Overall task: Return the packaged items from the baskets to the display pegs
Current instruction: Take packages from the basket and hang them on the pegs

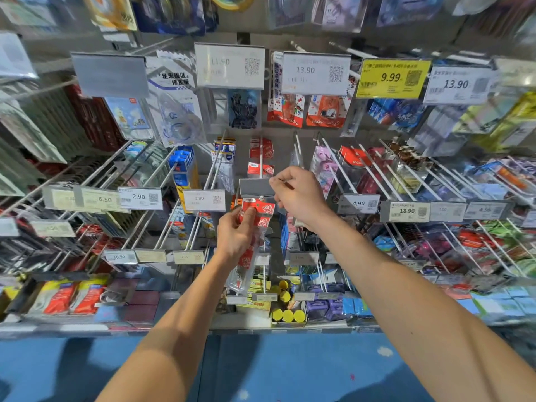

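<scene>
The red package (256, 215) hangs with its long axis nearly upright. Its red card header is at the top, just under the grey tag holder (256, 187) at the tip of a peg (261, 161), and its clear lower part trails down and slightly left. The header carries white lettering and a green dot. The left hand (235, 237) pinches the header, thumb on its front. The right hand (300, 195), fingers curled, pinches the tag holder's right end.

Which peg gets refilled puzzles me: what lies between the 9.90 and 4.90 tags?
Head view: a red packet gripped by the left hand, and the right hand pinching a grey label holder above it.
</scene>
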